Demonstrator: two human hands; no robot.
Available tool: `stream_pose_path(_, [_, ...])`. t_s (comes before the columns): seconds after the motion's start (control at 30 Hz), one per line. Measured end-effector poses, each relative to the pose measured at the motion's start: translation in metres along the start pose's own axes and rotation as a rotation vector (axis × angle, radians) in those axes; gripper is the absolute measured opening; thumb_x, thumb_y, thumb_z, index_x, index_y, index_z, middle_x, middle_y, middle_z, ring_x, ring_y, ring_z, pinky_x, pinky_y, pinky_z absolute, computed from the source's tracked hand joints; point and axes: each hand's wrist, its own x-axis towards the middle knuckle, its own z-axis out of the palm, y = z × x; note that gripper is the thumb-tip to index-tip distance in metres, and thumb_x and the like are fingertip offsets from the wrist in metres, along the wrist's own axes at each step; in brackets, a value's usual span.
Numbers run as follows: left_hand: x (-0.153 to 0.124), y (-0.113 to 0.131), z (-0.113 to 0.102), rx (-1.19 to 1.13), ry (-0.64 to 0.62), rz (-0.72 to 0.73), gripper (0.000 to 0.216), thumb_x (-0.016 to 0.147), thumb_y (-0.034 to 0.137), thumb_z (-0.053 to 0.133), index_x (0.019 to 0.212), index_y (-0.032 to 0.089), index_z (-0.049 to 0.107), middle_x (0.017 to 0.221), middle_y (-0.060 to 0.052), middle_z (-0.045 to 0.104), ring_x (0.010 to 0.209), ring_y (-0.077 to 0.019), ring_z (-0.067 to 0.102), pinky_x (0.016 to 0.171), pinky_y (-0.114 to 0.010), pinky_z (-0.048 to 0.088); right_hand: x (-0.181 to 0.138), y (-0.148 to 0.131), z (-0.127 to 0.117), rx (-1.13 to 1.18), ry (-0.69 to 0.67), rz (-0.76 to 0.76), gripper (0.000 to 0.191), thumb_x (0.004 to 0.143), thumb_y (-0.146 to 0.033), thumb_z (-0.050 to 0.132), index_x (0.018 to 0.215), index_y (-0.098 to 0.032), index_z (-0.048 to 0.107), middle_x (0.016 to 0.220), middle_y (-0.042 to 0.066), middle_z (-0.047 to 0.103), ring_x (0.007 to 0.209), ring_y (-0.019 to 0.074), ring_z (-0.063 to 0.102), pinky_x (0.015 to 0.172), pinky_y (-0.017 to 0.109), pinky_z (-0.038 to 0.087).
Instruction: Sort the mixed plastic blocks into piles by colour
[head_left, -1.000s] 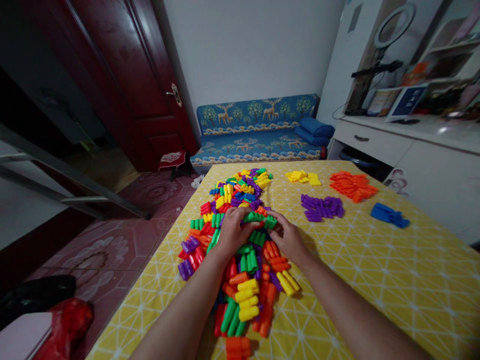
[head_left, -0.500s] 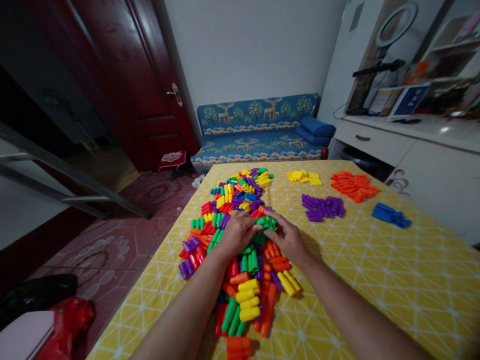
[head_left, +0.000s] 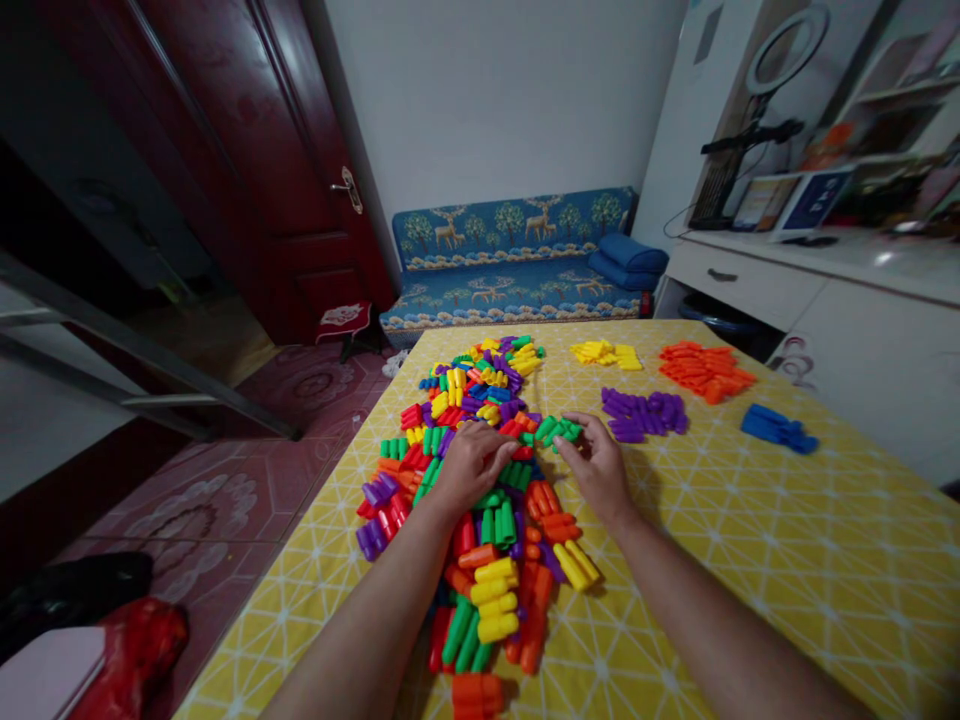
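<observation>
My right hand [head_left: 600, 468] grips a small bunch of green plastic toy blocks [head_left: 556, 432], thumb at the near side and fingers behind, just right of the mixed pile. My left hand [head_left: 474, 465] is low over the middle of the pile, fingers curled and thumb pointing right. A red block [head_left: 523, 454] lies by its fingertips; what they close on, if anything, is hidden. Around both hands spread tube-shaped blocks, among them green blocks [head_left: 499, 523], yellow blocks [head_left: 496, 600] and purple blocks [head_left: 372, 538].
On the yellow patterned table [head_left: 675, 600], separate groups lie to the right: yellow blocks [head_left: 606, 354], purple blocks [head_left: 643, 413], orange blocks [head_left: 705, 370] and blue blocks [head_left: 778, 429]. Beyond the table stands a blue patterned sofa [head_left: 517, 280]; a white cabinet [head_left: 862, 370] is at the right.
My right hand has moved a little to the right with the green blocks, away from my left hand. My left hand stays over the pile, apart from the green bunch.
</observation>
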Motion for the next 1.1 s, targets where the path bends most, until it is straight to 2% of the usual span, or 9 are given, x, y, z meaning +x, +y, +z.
stream_pose_path(0.13, [-0.001,-0.001,0.001,-0.009,0.019,-0.023,0.034,0.098,0.038,0.045,0.090,0.018,0.072,0.084,-0.007,0.073,0.082,-0.0194,0.063,0.079,-0.034,0.045,0.004,0.001,-0.006,0.096,0.054,0.031,0.036,0.082,-0.041,0.063,0.110,-0.019,0.059,0.091,0.004,0.066,0.075,0.0155,0.060,0.066,0.028,0.049])
stream_pose_path(0.27, [-0.001,-0.001,0.001,-0.013,0.022,-0.028,0.034,0.098,0.038,0.045,0.089,0.019,0.072,0.085,-0.007,0.073,0.081,-0.0194,0.063,0.078,-0.034,0.046,0.008,0.005,-0.011,0.166,0.155,0.078,0.034,0.082,-0.044,0.061,0.104,-0.018,0.061,0.081,0.001,0.062,0.065,0.0119,0.055,0.057,0.024,0.046])
stream_pose_path(0.4, [0.000,0.000,0.001,-0.007,0.008,-0.038,0.035,0.098,0.038,0.044,0.089,0.019,0.072,0.084,-0.008,0.073,0.082,-0.0197,0.064,0.079,-0.035,0.046,0.012,0.010,-0.013,0.206,0.214,0.118,0.038,0.080,-0.044,0.062,0.108,-0.018,0.060,0.078,0.001,0.061,0.061,0.0111,0.054,0.051,0.021,0.043])
stream_pose_path(0.73, [-0.001,-0.003,0.002,0.006,0.021,-0.036,0.033,0.097,0.036,0.047,0.085,0.019,0.072,0.081,-0.007,0.072,0.078,-0.0183,0.062,0.075,-0.033,0.046,0.010,0.007,-0.012,0.211,0.190,0.131,0.041,0.079,-0.042,0.063,0.112,-0.017,0.059,0.083,0.002,0.063,0.064,0.0115,0.057,0.051,0.021,0.042])
stream_pose_path(0.9, [-0.001,-0.004,0.003,0.023,0.003,-0.047,0.034,0.097,0.037,0.045,0.085,0.020,0.072,0.081,-0.007,0.072,0.080,-0.0186,0.063,0.077,-0.033,0.046,0.010,0.006,-0.013,0.188,0.226,0.091,0.040,0.081,-0.041,0.062,0.113,-0.018,0.056,0.087,0.003,0.064,0.064,0.0118,0.057,0.051,0.022,0.044])
stream_pose_path(1.0, [-0.001,-0.004,0.003,0.019,-0.005,-0.041,0.033,0.097,0.036,0.045,0.085,0.020,0.072,0.078,-0.007,0.071,0.078,-0.0186,0.063,0.076,-0.033,0.046,0.012,0.007,-0.021,0.148,0.265,0.063,0.038,0.081,-0.040,0.062,0.111,-0.018,0.057,0.091,0.005,0.065,0.067,0.0129,0.059,0.052,0.022,0.045])
stream_pose_path(1.1, [0.000,-0.004,0.003,0.006,-0.003,-0.034,0.033,0.097,0.035,0.045,0.084,0.019,0.071,0.076,-0.006,0.071,0.077,-0.0183,0.062,0.074,-0.032,0.046,0.016,0.010,-0.048,0.094,0.267,0.057,0.039,0.078,-0.041,0.066,0.108,-0.018,0.060,0.089,0.005,0.067,0.068,0.0148,0.060,0.054,0.025,0.048])
